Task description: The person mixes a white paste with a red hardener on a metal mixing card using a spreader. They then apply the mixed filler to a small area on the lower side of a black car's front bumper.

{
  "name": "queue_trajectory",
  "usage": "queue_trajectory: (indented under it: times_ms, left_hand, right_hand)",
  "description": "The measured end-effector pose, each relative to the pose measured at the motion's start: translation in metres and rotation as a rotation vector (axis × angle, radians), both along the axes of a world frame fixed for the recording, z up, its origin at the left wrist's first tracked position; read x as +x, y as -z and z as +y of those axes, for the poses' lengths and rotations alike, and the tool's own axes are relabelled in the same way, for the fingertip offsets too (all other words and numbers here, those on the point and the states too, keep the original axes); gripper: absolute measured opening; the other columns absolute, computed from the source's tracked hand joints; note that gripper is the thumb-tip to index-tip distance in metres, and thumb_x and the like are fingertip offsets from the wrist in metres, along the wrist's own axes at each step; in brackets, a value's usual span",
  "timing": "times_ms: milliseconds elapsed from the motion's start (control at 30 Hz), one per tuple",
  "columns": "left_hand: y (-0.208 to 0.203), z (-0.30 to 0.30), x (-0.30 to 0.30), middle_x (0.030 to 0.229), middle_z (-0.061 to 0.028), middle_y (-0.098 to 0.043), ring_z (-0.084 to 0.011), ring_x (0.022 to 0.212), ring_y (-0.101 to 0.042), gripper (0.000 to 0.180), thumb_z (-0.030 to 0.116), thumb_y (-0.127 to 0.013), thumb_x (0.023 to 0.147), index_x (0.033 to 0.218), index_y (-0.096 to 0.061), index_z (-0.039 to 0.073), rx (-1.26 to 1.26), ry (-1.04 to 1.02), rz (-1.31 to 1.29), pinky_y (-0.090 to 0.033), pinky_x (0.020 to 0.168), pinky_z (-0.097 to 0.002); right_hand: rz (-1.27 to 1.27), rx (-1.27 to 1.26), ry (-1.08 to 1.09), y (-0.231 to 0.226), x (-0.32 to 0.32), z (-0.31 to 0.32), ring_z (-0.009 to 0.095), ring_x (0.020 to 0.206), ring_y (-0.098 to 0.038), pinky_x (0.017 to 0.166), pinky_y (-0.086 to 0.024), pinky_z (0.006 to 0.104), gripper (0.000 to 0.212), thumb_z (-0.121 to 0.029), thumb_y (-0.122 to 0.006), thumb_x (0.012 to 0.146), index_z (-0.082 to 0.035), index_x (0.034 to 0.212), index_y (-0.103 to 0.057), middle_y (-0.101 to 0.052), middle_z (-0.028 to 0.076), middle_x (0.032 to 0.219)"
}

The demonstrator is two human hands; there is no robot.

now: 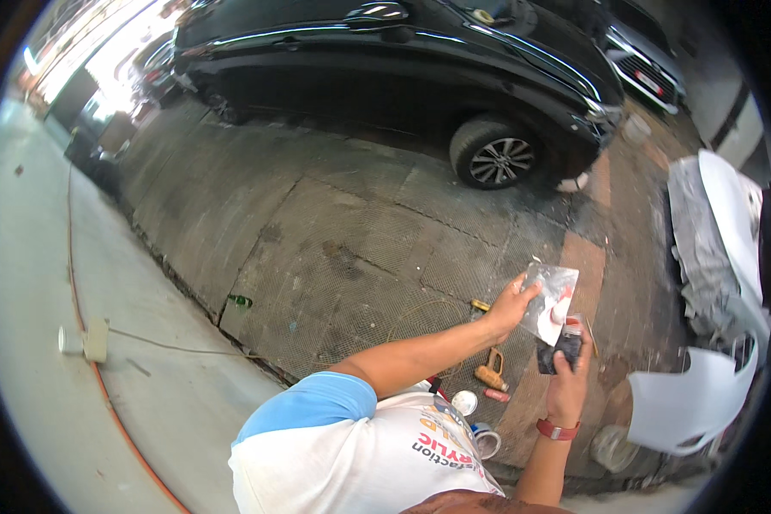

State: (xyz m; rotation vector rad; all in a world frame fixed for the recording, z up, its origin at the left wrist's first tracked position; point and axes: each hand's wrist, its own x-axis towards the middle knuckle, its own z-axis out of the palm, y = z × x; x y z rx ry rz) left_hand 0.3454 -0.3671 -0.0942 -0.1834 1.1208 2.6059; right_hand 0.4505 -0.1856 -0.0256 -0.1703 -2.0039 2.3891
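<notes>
In my left hand (509, 310) is a thin, see-through plastic sheet or bag (538, 315), pinched at its left edge. White and red smears of a paste-like material (558, 307) show on it. My right hand (571, 367), with a red band at the wrist, is just below and to the right. Its fingers are closed around a dark, flat, roughly square piece (546, 358), whose exact kind I cannot make out. The sheet's lower corner overlaps the top of that dark piece, and whether they touch is unclear.
A black car (343, 86) stands across the far side. White bumper panels (690, 403) lie at the right. Near my body are a tan bottle-shaped object (491, 372), a red cylinder (496, 395) and an open can (487, 441). A green bottle (241, 301) lies by the left wall.
</notes>
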Motion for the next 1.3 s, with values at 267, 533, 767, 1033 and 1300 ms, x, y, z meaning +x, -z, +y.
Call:
queue_trajectory:
  times_ms: [267, 533, 767, 1033, 1300]
  left_hand:
    - [-0.032, -0.089, -0.071, 0.125, -0.005, -0.07, -0.0124, 0.111, -0.068, 0.038, 0.025, -0.057, 0.113, 0.146, -0.052, 0.007, -0.088, -0.366, 0.164, -0.056, 0.096, -0.0291]
    - [-0.037, -0.147, -0.069, 0.125, -0.005, -0.072, -0.015, 0.11, -0.072, 0.044, 0.024, -0.065, 0.108, 0.147, -0.055, 0.008, 0.249, 0.245, 0.013, -0.062, 0.093, -0.0381]
    - [-0.053, -0.145, -0.076, 0.141, -0.0083, -0.064, -0.0191, 0.117, -0.068, 0.051, 0.029, -0.057, 0.112, 0.157, -0.042, 0.009, -0.086, -0.096, -0.07, -0.056, 0.104, -0.0377]
    - [0.011, -0.113, -0.144, 0.129, -0.012, -0.066, -0.0204, 0.12, -0.066, 0.042, 0.028, -0.054, 0.113, 0.146, -0.051, 0.002, -0.586, -0.651, 0.032, -0.055, 0.102, -0.0379]
    - [0.076, -0.057, -0.263, 0.126, -0.013, -0.068, -0.0253, 0.103, -0.073, 0.038, 0.024, -0.064, 0.106, 0.137, -0.054, 0.004, -0.271, -0.385, -0.127, -0.064, 0.084, -0.0415]
  right_hand:
    - [-0.176, 0.361, -0.46, -0.003, -0.107, -0.022, 0.023, 0.108, -0.069, 0.101, -0.054, 0.0421, 0.061, -0.011, -0.073, 0.096, 0.001, 0.151, -0.05, -0.068, 0.01, 0.13]
    - [-0.136, -0.358, -0.384, 0.013, -0.168, -0.037, 0.021, 0.119, -0.068, 0.103, -0.055, 0.0349, 0.073, -0.015, -0.081, 0.096, 0.002, 0.155, -0.042, -0.067, 0.012, 0.137]
    - [0.313, 0.749, -0.297, -0.045, -0.205, -0.077, 0.036, 0.13, -0.06, 0.111, -0.048, 0.0426, 0.063, 0.011, -0.056, 0.086, -0.01, 0.145, -0.058, -0.063, 0.018, 0.138]
    - [0.687, 1.29, -0.628, 0.011, -0.244, -0.081, 0.036, 0.143, -0.051, 0.123, -0.026, 0.0665, 0.055, -0.008, -0.067, 0.087, -0.03, 0.137, -0.071, -0.061, 0.009, 0.144]
    - [0.707, 0.692, -0.778, 0.031, -0.362, 0.004, 0.046, 0.142, -0.049, 0.113, -0.047, 0.0564, 0.07, 0.003, -0.059, 0.088, -0.027, 0.151, -0.055, -0.046, 0.022, 0.157]
